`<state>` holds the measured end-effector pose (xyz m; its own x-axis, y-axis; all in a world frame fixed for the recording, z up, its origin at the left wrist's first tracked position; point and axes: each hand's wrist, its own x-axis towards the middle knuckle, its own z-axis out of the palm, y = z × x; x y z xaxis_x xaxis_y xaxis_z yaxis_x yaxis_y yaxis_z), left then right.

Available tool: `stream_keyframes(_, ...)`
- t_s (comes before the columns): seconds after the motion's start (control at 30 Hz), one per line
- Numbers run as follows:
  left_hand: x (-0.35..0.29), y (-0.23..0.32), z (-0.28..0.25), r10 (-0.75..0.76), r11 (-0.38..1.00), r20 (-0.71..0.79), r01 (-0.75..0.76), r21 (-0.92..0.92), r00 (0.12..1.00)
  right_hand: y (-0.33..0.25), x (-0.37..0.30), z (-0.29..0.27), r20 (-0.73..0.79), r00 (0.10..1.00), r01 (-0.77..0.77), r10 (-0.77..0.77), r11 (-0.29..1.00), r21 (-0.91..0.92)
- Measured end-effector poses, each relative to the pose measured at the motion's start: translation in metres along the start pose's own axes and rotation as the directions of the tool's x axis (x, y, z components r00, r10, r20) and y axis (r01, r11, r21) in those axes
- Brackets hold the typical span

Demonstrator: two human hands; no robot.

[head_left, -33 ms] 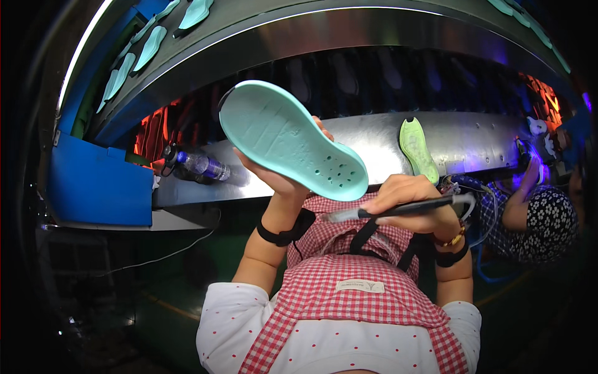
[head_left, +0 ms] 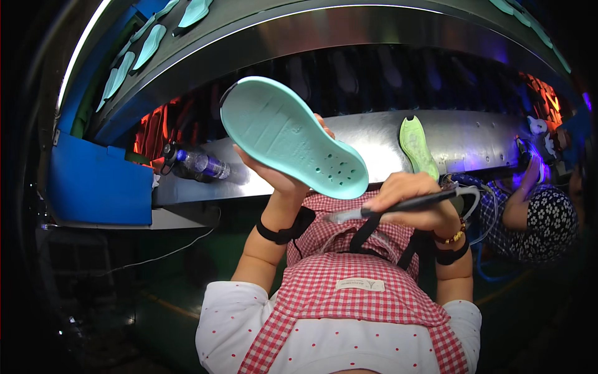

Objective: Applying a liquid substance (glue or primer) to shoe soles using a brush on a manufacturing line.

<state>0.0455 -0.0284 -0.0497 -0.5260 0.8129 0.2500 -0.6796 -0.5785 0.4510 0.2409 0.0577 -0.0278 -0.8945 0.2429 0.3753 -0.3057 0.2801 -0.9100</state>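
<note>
A light-blue shoe sole is held up in front of me by my left hand, tilted with its broad surface facing up. Small holes dot its lower right end; a dark patch marks the upper left tip. My left fingers wrap round its edges from beneath. Below and right of it, my right hand grips a brush with a black handle, a pale tip and a clear tube at its rear. The brush tip points left, over my checked apron, apart from the sole.
A green sole lies on the metal ledge. A plastic bottle lies at its left end, beside a blue machine housing. Light-blue soles rest on the conveyor above. Another person sits at the right.
The light-blue sole has risen very slightly. My right hand and the brush have shifted a little, with the handle's rear end tilted slightly higher.
</note>
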Motion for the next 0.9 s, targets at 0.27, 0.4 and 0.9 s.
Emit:
stream_keyframes(0.27,0.002,0.003,0.001,-0.036,0.993,0.082,0.027,0.114,0.996,0.010,-0.007,0.001,-0.073,0.991,-0.100,0.113,0.982,0.159)
stream_keyframes(0.4,0.002,0.005,0.012,-0.084,0.996,0.014,0.083,0.041,0.996,0.020,-0.009,0.008,-0.247,0.908,-0.170,0.340,0.834,0.525)
stream_keyframes(0.9,-0.024,-0.008,-0.004,-0.547,0.816,0.096,0.505,0.281,0.831,-0.003,-0.015,0.010,-0.117,0.987,-0.116,0.109,0.992,-0.055)
